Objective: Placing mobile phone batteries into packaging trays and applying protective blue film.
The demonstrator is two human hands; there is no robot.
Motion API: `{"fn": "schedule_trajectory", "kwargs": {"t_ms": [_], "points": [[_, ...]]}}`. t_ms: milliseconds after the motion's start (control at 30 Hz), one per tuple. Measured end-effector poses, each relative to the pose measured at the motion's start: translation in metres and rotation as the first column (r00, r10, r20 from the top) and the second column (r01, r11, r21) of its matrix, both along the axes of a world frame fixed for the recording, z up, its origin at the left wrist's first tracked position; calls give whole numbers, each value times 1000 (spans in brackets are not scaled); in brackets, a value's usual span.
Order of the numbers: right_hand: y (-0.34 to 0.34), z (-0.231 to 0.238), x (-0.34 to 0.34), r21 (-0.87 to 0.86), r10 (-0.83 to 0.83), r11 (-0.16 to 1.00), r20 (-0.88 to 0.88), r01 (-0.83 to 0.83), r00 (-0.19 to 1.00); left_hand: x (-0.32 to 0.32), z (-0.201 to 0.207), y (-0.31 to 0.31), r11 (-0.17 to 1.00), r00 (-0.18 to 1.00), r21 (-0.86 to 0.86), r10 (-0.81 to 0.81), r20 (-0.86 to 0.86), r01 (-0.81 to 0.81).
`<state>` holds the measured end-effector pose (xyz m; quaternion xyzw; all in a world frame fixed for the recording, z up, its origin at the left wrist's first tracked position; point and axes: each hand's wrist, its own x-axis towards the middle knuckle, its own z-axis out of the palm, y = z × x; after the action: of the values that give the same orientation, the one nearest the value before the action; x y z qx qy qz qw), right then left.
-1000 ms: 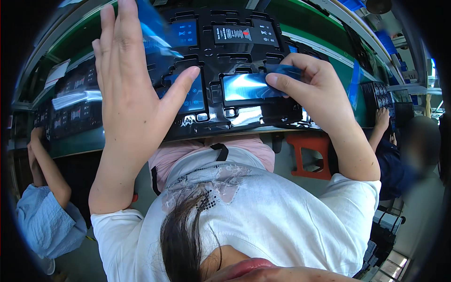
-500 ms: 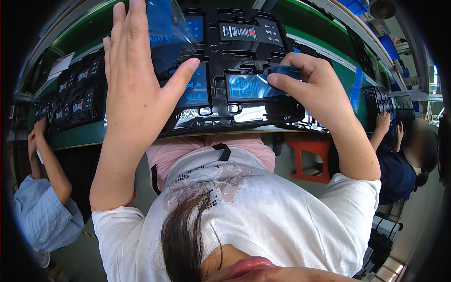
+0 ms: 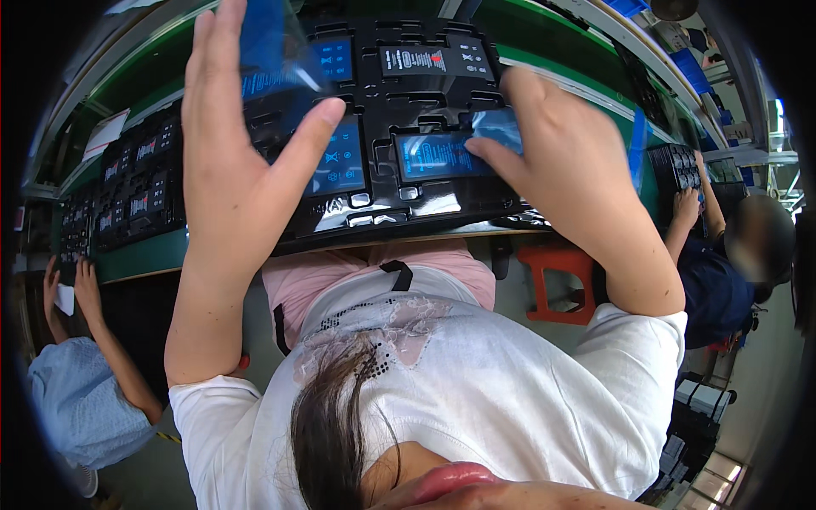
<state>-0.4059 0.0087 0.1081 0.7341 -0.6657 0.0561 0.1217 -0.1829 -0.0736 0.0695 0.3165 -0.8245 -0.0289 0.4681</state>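
Note:
My left hand (image 3: pixel 238 153) is spread flat over the left side of a black plastic tray (image 3: pixel 340 223), thumb stretched out to the right. Beside its fingers stands a clear blue film sheet (image 3: pixel 270 42), apparently touching them. My right hand (image 3: pixel 565 149), somewhat blurred, has its thumb at the right end of a flat battery (image 3: pixel 435 158) in a tray pocket. Blue film (image 3: pixel 495 127) covers that battery and rises as a flap between thumb and bent fingers; the fingertips are hidden. Another blue-covered battery (image 3: pixel 342 160) lies next to my left thumb.
A black-and-grey battery (image 3: pixel 435 58) sits in the far pocket. More battery trays stand left (image 3: pixel 140 183) and right (image 3: pixel 676 166) on the green bench. Co-workers' hands work at both ends. A red stool (image 3: pixel 557 280) stands below the bench.
My right hand has shifted slightly left and its fingers have risen, with the blue film flap now showing more. The view has shifted slightly. My left hand keeps its spread pose.

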Motion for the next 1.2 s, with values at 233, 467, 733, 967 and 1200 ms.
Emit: {"fn": "schedule_trajectory", "kwargs": {"t_ms": [233, 467, 733, 967, 1200], "points": [[-28, 22, 45, -597, 519, 674, -36, -435, 854, 23, 22, 12, 774, 706, 221, -367, -606, 593], [-62, 8, 78, -836, 807, 228, -124, -499, 577, 53, 43, 36, 762, 785, 345, -326, -527, 548], [-4, 57, 55, -267, 382, 789, 918, -554, 102, 139, 39, 50, 939, 955, 203, -249, -161, 279], [-42, 51, -23, -514, 504, 858, 840, 5, -199, 182, 0, 3, 697, 844, 713, 335, -419, 78], [-65, 28, 21, -368, 338, 921, 917, -124, -212, 147, -78, -39, 433, 823, 895, 468, -323, 106]]}}
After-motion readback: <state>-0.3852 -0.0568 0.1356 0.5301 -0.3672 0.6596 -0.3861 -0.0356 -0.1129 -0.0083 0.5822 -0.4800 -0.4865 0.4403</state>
